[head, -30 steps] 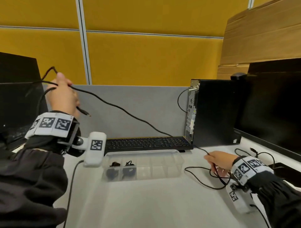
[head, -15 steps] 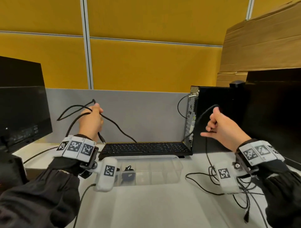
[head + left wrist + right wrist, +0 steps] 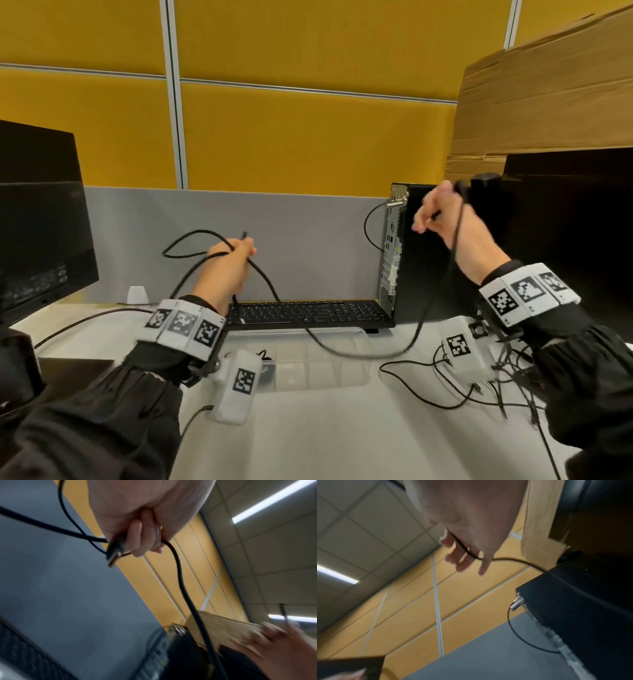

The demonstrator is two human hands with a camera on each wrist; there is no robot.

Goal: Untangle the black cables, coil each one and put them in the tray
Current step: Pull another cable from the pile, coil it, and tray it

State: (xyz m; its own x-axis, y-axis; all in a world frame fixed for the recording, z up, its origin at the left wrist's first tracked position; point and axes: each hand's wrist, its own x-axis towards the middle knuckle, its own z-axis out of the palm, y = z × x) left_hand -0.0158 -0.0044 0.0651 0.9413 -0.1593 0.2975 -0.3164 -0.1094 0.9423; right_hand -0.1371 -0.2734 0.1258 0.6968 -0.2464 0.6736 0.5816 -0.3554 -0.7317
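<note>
1. Left hand [image 3: 224,270] up over the keyboard [image 3: 308,313], fingers curled tight round loops of thin, matte black cable [image 3: 359,354]; plug end [image 3: 114,553] poking out below the knuckles.
2. Right hand [image 3: 452,222] raised before the black computer tower [image 3: 428,253], pinching the same cable, other fingers loosely spread.
3. Between the hands, cable sagging in a smooth curve over the clear plastic tray [image 3: 342,371].
4. Tray sitting on the white desk [image 3: 342,428], small dark coiled bundles [image 3: 263,359] inside its left end, partly hidden.
5. Tangled black leads [image 3: 507,383] heaped on the desk beneath the right wrist.
</note>
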